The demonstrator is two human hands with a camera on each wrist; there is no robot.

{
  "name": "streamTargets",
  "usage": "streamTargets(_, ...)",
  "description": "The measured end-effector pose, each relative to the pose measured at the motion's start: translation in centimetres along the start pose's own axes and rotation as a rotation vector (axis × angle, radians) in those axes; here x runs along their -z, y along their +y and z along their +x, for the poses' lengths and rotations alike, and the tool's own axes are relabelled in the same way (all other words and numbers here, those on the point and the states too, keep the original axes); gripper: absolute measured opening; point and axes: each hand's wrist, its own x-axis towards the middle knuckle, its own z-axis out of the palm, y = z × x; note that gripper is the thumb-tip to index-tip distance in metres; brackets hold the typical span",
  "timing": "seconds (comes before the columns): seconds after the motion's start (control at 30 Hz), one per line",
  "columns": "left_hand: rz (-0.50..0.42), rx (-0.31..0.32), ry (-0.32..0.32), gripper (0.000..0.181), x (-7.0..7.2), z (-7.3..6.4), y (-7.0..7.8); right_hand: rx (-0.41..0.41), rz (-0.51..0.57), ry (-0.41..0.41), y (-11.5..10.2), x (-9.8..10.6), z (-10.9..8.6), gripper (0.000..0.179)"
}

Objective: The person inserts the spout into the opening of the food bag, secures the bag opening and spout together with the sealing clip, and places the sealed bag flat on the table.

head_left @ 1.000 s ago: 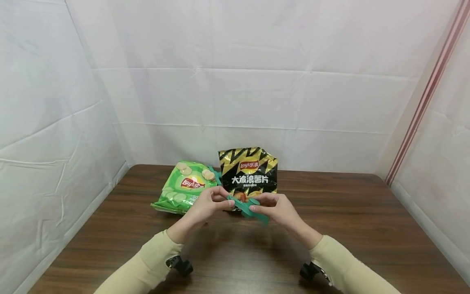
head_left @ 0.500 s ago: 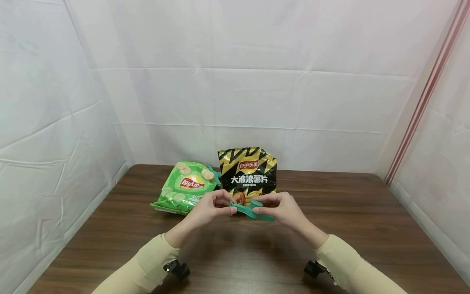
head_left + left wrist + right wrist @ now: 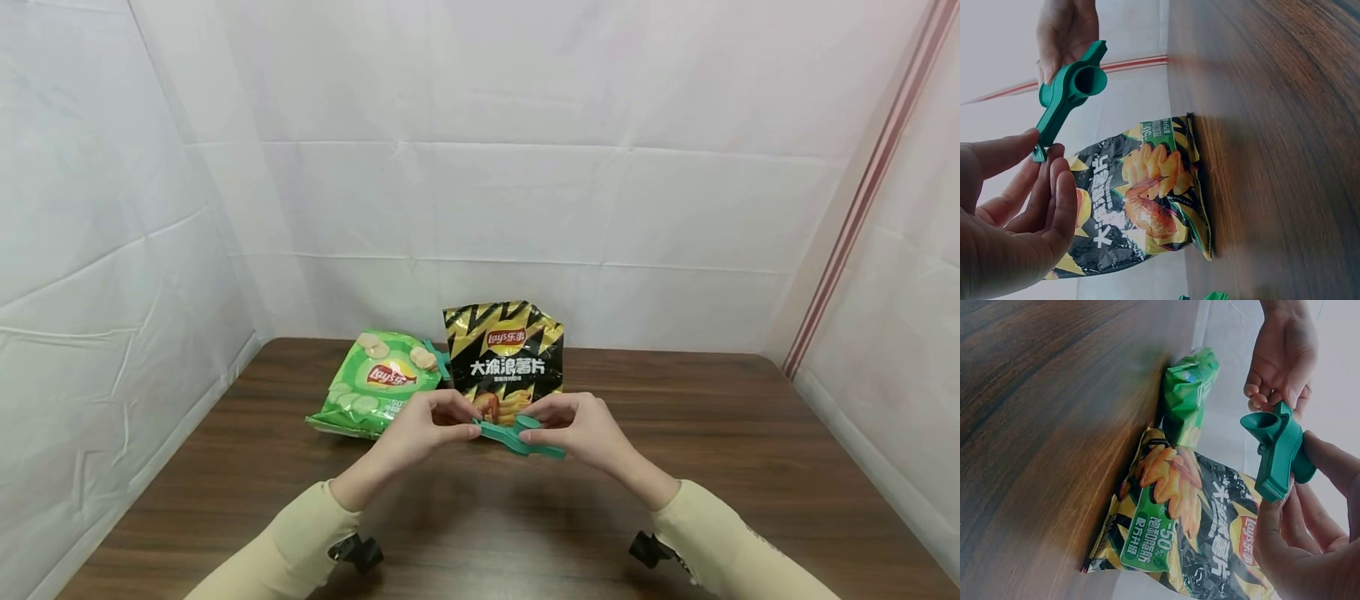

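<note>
A green bag clip (image 3: 501,434) with a round spout is held level in front of the chip bags, above the table. My left hand (image 3: 422,427) pinches its narrow left end between thumb and fingers. My right hand (image 3: 588,431) grips it near the spout, thumb on the near side. In the right wrist view the flared spout of the clip (image 3: 1280,453) faces the table side; the left wrist view looks into the spout's dark opening. Just behind the hands, a black and yellow chip bag (image 3: 506,358) stands upright.
A green chip bag (image 3: 375,387) leans to the left of the black one, with a teal piece (image 3: 438,357) at its upper right corner. The brown wooden table (image 3: 712,425) is bordered by white cloth walls (image 3: 525,200) at the back and sides.
Both hands keep hold of the clip. The right hand has shifted slightly to the right, and the clip now lies at a flatter slant than one second ago. The bags stay put.
</note>
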Motion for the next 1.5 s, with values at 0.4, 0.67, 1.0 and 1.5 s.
streamTargets(0.4, 0.101, -0.008, 0.122, 0.014, -0.5, -0.7, 0.3, -0.01, -0.035, -0.022, -0.8, -0.3, -0.3, 0.022)
streamTargets(0.67, 0.166, -0.061, 0.197, 0.012, -1.0, -1.0, -0.2, -0.025, -0.033, -0.039, 0.3, -1.1, -0.1, 0.019)
streamTargets(1.0, 0.16, -0.034, 0.197, 0.013, -1.1, -1.4, -0.3, -0.042, -0.062, -0.021, 3.1, -2.0, 0.6, 0.022)
streamTargets(1.5, 0.062, 0.03, -0.044, 0.01, -0.5, -2.3, -0.4, -0.078, -0.133, -0.037, 4.0, -3.4, 0.4, 0.027)
